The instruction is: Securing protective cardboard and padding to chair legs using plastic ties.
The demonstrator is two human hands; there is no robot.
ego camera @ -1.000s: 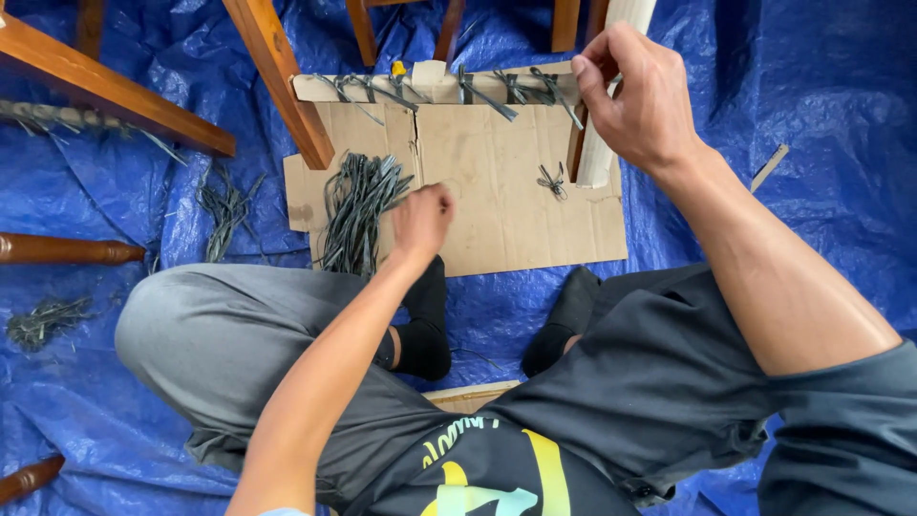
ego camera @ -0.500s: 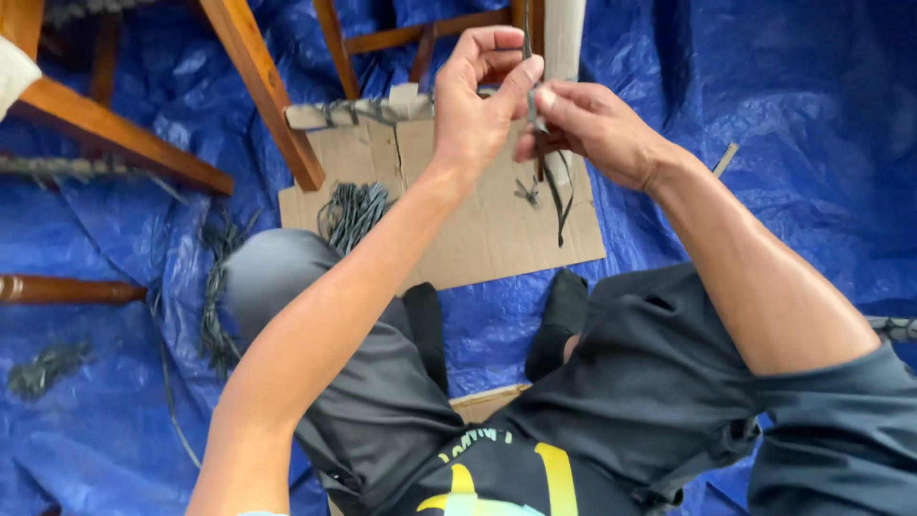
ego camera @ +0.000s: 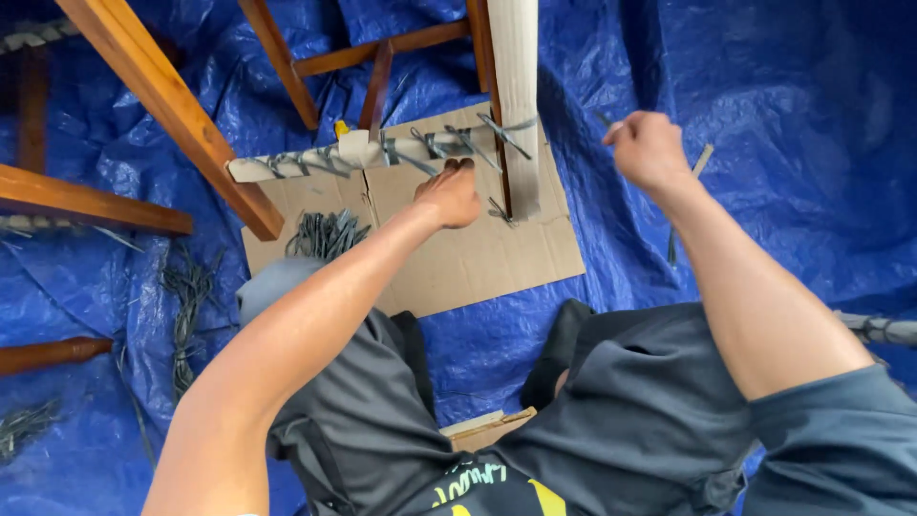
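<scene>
Fingers (ego camera: 457,170) beside wrapped chair leg (ego camera: 516,105)

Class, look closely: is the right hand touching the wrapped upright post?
Apart. The head view shows blue tarp between the right hand and the post.

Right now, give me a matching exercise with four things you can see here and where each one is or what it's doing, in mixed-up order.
1. left hand
2. right hand
3. bundle of dark strips
4. cardboard sheet

A. lies on the blue tarp
B. fist beside the wrapped post
C. heaped on the cardboard's left part
D. raised over the tarp, pulling a thin strip

Pairs: 1-B, 2-D, 3-C, 4-A
</scene>
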